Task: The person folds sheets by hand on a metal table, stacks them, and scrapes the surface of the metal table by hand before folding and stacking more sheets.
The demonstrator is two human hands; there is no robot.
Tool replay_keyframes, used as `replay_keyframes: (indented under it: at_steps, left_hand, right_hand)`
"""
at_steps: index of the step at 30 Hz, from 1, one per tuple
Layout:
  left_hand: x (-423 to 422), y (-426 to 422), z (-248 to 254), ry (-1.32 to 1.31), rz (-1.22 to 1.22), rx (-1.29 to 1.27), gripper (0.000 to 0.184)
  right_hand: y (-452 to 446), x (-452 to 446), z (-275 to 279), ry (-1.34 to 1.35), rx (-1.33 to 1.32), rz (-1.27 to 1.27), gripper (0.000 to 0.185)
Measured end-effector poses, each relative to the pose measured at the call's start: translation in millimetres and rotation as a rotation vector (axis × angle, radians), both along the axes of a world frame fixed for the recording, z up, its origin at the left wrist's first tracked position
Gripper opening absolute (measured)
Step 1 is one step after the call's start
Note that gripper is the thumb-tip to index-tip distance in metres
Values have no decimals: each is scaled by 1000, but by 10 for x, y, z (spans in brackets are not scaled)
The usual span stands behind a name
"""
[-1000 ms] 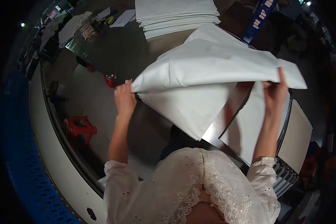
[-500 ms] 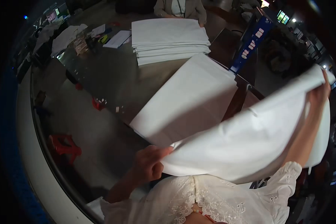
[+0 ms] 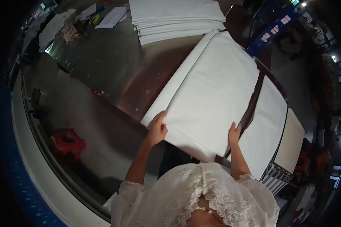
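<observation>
A folded white sheet [image 3: 212, 90] lies flat over another white piece on the dark table [image 3: 140, 94], whose left strip shows beside it. My left hand [image 3: 158, 129] pinches the sheet's near left corner between thumb and fingers. At the sheet's near right edge is my right hand [image 3: 235, 133], its thumb and fingers close together at the edge; whether the edge is between them cannot be made out. To the right, past a dark gap, lies a second white sheet [image 3: 267, 121].
A stack of folded white sheets [image 3: 178, 22] sits at the back. Papers [image 3: 113, 17] and small items lie at the back left. A blue box-like bar [image 3: 274, 32] stands at the back right. A red stool [image 3: 68, 143] is on the floor at left; a metal rack [image 3: 278, 177] is at lower right.
The sheet held up and swung to the right half a second ago now lies down on the other piece. Both hands have come to its near edge, the right one from far right.
</observation>
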State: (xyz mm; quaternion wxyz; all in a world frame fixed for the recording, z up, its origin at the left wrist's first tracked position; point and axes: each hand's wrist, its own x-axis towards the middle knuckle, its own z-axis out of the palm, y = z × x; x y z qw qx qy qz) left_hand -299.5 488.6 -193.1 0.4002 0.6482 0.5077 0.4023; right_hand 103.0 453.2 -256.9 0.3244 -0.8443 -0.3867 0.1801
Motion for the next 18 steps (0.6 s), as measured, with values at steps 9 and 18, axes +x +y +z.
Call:
replay_keyframes:
  at_steps: [9,18]
  left_hand:
    - [110,339,311,652,-12,363,42]
    - [-69,526,1315,314,107,434,45]
  right_hand:
    - [-337,-157,406,830,-98,-236,60]
    - [-79,-486,1813,502,21,66,31]
